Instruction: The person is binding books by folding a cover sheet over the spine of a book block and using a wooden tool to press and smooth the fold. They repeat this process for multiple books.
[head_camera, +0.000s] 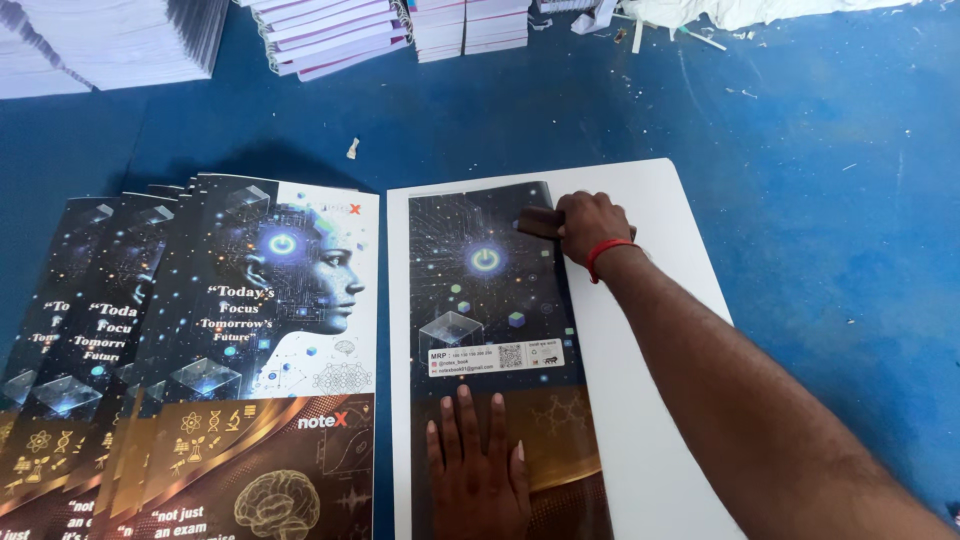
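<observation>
A dark printed cover sheet (480, 290) with a glowing circle, a cube and a gold lower band lies folded over a white sheet (650, 330) on the blue surface. My left hand (478, 465) lies flat on the cover's lower part, fingers spread a little. My right hand (590, 227) is at the cover's upper right edge, fingers closed on a small brown block (538, 222) that rests on the fold.
A fanned stack of matching printed covers (200, 370) lies to the left. Piles of white bound book blocks (330, 35) stand along the far edge. Paper scraps (352, 148) dot the blue surface (820, 200).
</observation>
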